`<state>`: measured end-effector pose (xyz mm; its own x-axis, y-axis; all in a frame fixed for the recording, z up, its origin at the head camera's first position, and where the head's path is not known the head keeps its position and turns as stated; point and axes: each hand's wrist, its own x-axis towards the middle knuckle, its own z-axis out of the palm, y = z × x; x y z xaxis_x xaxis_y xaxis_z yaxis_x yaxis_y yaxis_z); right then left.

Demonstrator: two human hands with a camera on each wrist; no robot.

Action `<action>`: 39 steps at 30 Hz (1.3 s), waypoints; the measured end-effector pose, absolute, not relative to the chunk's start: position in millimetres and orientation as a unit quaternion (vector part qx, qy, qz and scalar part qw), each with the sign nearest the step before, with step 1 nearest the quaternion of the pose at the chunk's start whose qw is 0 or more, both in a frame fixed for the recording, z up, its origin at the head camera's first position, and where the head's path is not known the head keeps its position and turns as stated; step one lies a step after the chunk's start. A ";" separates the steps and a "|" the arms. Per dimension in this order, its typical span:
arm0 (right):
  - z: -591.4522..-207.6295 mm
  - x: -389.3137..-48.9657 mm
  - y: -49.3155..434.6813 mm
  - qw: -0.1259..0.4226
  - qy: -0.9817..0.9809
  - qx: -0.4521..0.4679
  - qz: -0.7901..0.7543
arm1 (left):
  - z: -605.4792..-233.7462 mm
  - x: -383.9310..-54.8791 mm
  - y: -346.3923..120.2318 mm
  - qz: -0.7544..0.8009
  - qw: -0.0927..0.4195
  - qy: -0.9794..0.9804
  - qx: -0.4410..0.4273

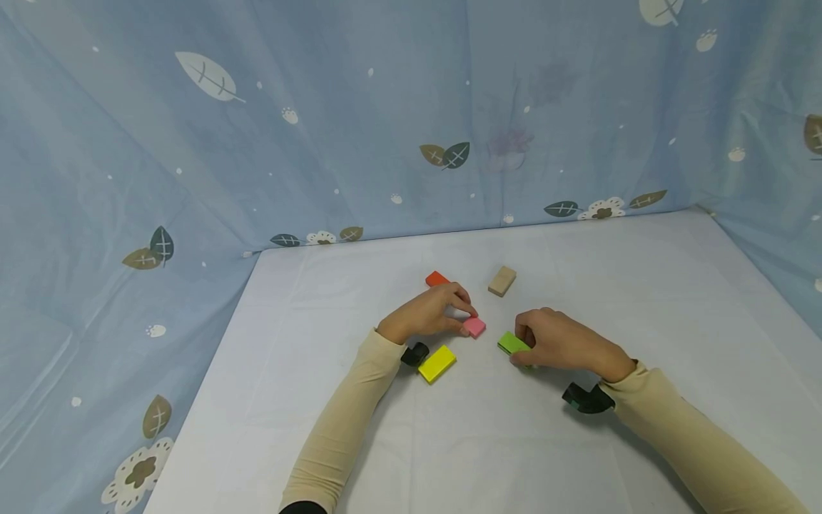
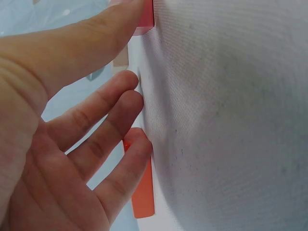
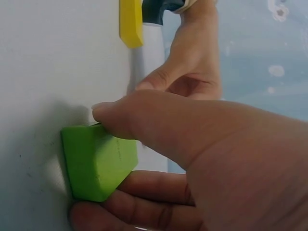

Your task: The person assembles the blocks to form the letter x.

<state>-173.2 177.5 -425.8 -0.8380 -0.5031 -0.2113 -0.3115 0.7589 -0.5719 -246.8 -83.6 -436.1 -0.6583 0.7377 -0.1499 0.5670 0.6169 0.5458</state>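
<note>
My left hand [image 1: 432, 312] pinches a small pink block [image 1: 474, 327] between thumb and forefinger, low over the white tabletop. In the left wrist view the thumb lies against the pink block [image 2: 146, 19], while the other fingers spread loosely close to an orange-red block [image 2: 143, 192]. To the right, my right hand [image 1: 561, 341] grips a green block [image 1: 513, 343] by its sides. The right wrist view has the thumb on one edge of the green block [image 3: 98, 161] and the fingers along the opposite edge; the block is right at the table surface.
A yellow block [image 1: 437, 365] lies beside the left wrist's black camera [image 1: 415, 354]. Behind the hands are a plain wooden block [image 1: 502, 280] and the orange-red block [image 1: 437, 279], partly covered by the left hand. Blue patterned cloth [image 1: 359, 121] hangs behind the white table [image 1: 308, 328].
</note>
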 end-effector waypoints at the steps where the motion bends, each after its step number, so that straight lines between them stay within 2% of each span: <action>1: -426.4 -173.3 177.3 0.178 0.921 -0.221 -0.268 | -436.1 -246.7 -83.6 0.233 0.183 0.880 0.372; 39: -437.4 -173.5 167.0 0.141 0.923 -0.215 -0.286 | -437.5 -249.2 -85.1 0.246 0.186 0.874 0.376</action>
